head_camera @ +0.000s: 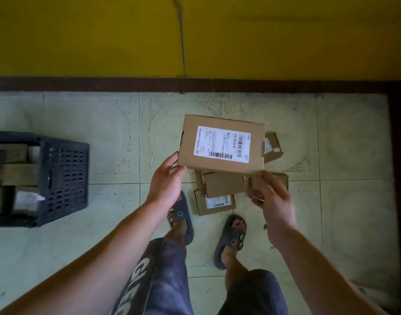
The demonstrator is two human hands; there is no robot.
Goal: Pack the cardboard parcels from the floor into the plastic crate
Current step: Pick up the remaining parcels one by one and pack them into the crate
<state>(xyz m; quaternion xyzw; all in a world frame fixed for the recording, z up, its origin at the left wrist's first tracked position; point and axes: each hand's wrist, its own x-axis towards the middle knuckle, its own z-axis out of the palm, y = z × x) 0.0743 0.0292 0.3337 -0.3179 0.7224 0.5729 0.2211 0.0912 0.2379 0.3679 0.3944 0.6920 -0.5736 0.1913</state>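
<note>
Gripping left hand point(166, 178): curled at the near-left corner of the parcel point(221, 145), thumb on top, fingers out of sight beneath, likely bearing the weight from below.
Right hand point(272, 201): pinches the near-right corner with bent fingers; possibly holds something more, cannot tell.
Sandals point(181, 214): planted just short of the pile point(220, 201), probably for a close reach.
Parcel: held flat in the air over the pile, label point(224, 143) up, well apart from the crate point(65, 178) and not yet packed.
Label: kept uppermost, perhaps for checking; print too small to read.
Pile: small parcels on the floor, overlapping, partly covered by the held parcel and the right hand — too hidden to count.
Crate: dark, slotted, on the floor to the left, probably set there for a short carry; cut off by the frame edge, holds dim cardboard shapes — fill hard to judge.
Wall point(104, 30): yellow, farthest back, crossed by a thin cord; upper part cut off.
</note>
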